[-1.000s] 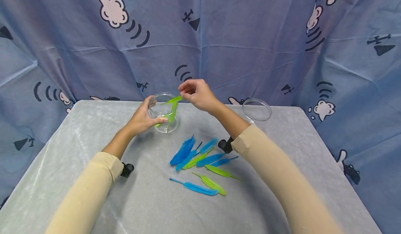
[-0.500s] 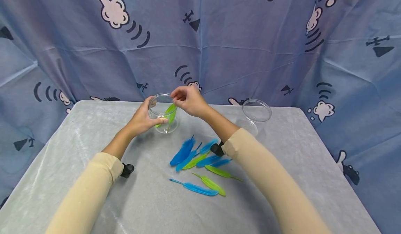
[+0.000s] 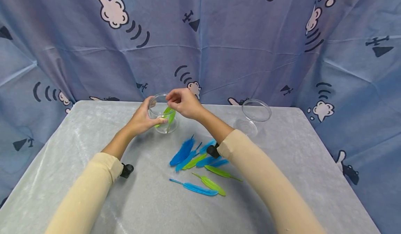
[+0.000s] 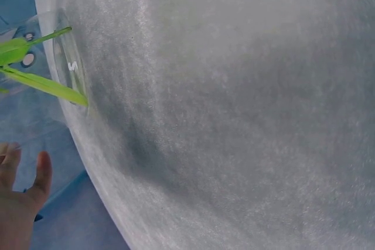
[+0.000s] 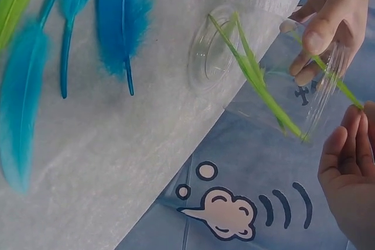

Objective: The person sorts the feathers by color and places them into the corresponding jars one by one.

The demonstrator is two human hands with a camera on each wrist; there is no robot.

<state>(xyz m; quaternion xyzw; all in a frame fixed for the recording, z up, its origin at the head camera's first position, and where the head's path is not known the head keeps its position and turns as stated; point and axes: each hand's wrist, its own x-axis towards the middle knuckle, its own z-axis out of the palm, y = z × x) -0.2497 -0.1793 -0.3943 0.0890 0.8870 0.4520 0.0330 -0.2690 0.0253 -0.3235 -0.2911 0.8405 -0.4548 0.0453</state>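
Note:
In the head view my left hand (image 3: pixel 141 119) grips a clear plastic jar (image 3: pixel 157 113), thumb across its near side. The jar tilts slightly, and green feathers (image 5: pixel 255 77) lean inside it. My right hand (image 3: pixel 185 103) is at the jar's mouth. Seen from the right wrist, its fingertips pinch the stem end of another green feather (image 5: pixel 351 95), which reaches past the rim into the jar. In the left wrist view the jar's base (image 4: pixel 73 65) shows with green feathers against its wall.
Several blue feathers (image 3: pixel 182 153) and green feathers (image 3: pixel 213 185) lie loose mid-table. A second clear jar (image 3: pixel 270 114) stands at the back right of the grey-covered table (image 3: pixel 313 178). A patterned blue curtain (image 3: pixel 219 28) hangs directly behind the table.
My right hand has moved left and slightly down to the jar's mouth, bringing the pinched green feather further inside. My left hand and the jar have stayed in place.

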